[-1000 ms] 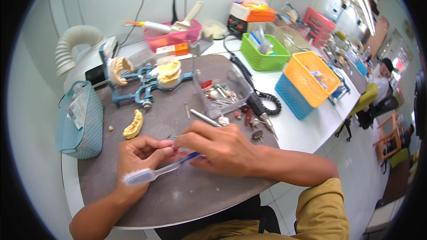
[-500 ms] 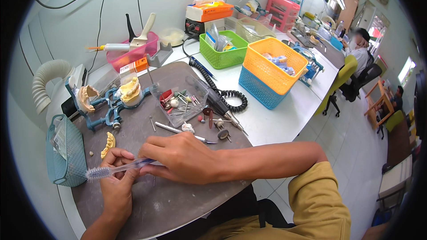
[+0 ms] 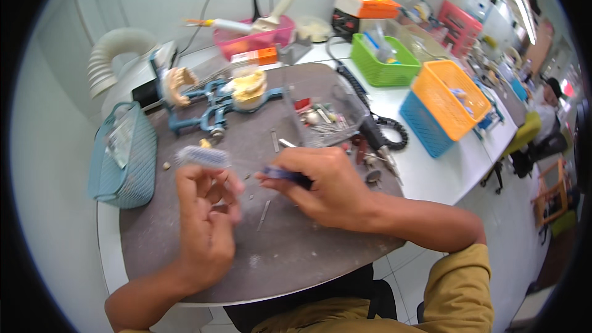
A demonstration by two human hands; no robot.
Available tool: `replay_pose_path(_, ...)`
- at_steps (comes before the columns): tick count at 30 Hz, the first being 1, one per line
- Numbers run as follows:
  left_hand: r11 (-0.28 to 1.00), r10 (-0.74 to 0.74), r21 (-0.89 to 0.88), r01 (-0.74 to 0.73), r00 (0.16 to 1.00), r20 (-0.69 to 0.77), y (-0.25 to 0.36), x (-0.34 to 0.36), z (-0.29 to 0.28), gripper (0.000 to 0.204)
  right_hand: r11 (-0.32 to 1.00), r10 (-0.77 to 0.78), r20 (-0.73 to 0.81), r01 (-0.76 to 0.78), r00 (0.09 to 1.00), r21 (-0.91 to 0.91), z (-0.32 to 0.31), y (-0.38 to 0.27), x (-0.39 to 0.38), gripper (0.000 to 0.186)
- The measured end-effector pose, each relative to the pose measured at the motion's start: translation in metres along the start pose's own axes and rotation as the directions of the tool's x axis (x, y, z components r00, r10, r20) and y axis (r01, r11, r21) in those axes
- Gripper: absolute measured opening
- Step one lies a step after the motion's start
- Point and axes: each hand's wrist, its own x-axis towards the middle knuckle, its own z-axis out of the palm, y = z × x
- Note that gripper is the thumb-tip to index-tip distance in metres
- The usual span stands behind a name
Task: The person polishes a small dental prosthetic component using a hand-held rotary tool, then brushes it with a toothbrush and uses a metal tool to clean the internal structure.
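My right hand is closed on the purple handle of a toothbrush, palm down over the brown work board. Its clear, bristled head lies just above the fingertips of my left hand; the stretch between head and handle is too blurred to make out. My left hand is palm up, fingers loosely curled and apart, with nothing visible in it. Whether it touches the bristles I cannot tell. Behind the brush head peeks a yellow dental cast piece, mostly hidden.
A blue articulator with dental casts stands beyond my hands. A clear box of burs, a handpiece and a grinding wheel lie to the right. Baskets include teal, green and orange. A thin bur lies between my arms.
My hands have moved apart; before, both were together at the toothbrush. The left hand has turned palm up and opened. The whole view has shifted, so the bench appears farther right.
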Motion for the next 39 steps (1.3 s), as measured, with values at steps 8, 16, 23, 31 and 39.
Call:
replay_pose_path(8,0.964,0.0,0.263,-0.036,0.991,0.136,-0.003,0.007,-0.02,0.019,0.997,0.074,0.132,-0.075,0.989,-0.002,0.002,-0.017,0.004,0.017)
replay_pose_path(16,0.948,0.034,0.309,-0.081,0.988,0.153,-0.002,0.007,-0.021,0.012,0.99,0.139,0.165,-0.131,0.976,-0.059,-0.001,-0.018,0.001,0.02)
replay_pose_path(23,0.963,-0.05,0.268,-0.005,0.979,0.199,0.006,0.008,-0.021,0.014,0.971,0.237,0.195,-0.237,0.952,-0.025,-0.003,-0.022,0.004,0.018)
replay_pose_path(31,0.972,-0.18,0.193,0.137,0.958,0.222,0.005,0.009,-0.02,0.017,0.97,0.24,0.231,-0.242,0.943,-0.02,-0.004,-0.02,0.004,0.017)
replay_pose_path(39,0.891,-0.38,-0.224,0.394,0.919,0.102,-0.009,0.015,-0.029,0.016,0.948,0.26,0.092,-0.236,0.961,-0.215,-0.022,-0.036,0.014,0.013)
